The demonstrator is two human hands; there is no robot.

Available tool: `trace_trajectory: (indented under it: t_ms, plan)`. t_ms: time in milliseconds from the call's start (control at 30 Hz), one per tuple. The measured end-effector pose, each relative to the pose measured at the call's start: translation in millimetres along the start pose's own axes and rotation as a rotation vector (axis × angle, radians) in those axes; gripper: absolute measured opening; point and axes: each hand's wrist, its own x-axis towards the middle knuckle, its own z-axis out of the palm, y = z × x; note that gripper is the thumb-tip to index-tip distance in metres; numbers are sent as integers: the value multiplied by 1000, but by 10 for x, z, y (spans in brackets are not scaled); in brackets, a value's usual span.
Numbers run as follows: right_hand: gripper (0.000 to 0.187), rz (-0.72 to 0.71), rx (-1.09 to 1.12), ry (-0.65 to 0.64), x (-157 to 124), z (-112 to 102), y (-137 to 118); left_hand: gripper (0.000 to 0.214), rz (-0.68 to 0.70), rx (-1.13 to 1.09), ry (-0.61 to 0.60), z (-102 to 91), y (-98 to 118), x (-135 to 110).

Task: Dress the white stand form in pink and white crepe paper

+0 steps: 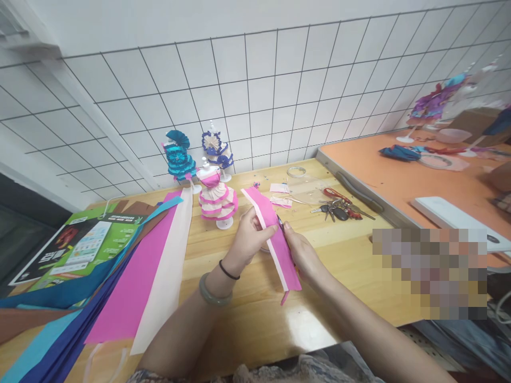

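A long pink crepe paper strip with a white band along one edge (273, 234) is held up over the wooden table (351, 255). My left hand (249, 236) pinches the strip near its upper half, thumb on top. My right hand (301, 255) grips it lower down from the right side, fingers closed behind the paper. A green bangle and a black hair tie sit on my left wrist. The strip's lower end hangs free below my hands.
Small mannequin stands with paper dresses, pink-white (216, 198), teal (178, 155) and blue-white (215, 149), are at the back. Crepe paper sheets (136, 276) and a green booklet (85, 242) lie left. Keys (337, 210), tape roll (296, 171), and paper scraps (280, 194) lie right. An orange table (399, 170) adjoins.
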Motion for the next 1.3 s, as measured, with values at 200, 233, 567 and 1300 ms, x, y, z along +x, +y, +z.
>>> trace_trajectory:
  t_ms: [200, 233, 567, 1300]
  plan:
    - [52, 4, 8, 2, 2, -6, 5, 32, 9, 2, -9, -7, -24, 5]
    - [51, -2, 9, 0, 4, -5, 6, 33, 8, 0, -11, -8, -26, 4]
    - [54, -30, 9, -16, 16, 0, 7, 34, 7, -7, -5, -5, -20, 5]
    - [52, -106, -28, -7, 11, -12, -51, 40, 19, -33, -31, -13, -44, 17]
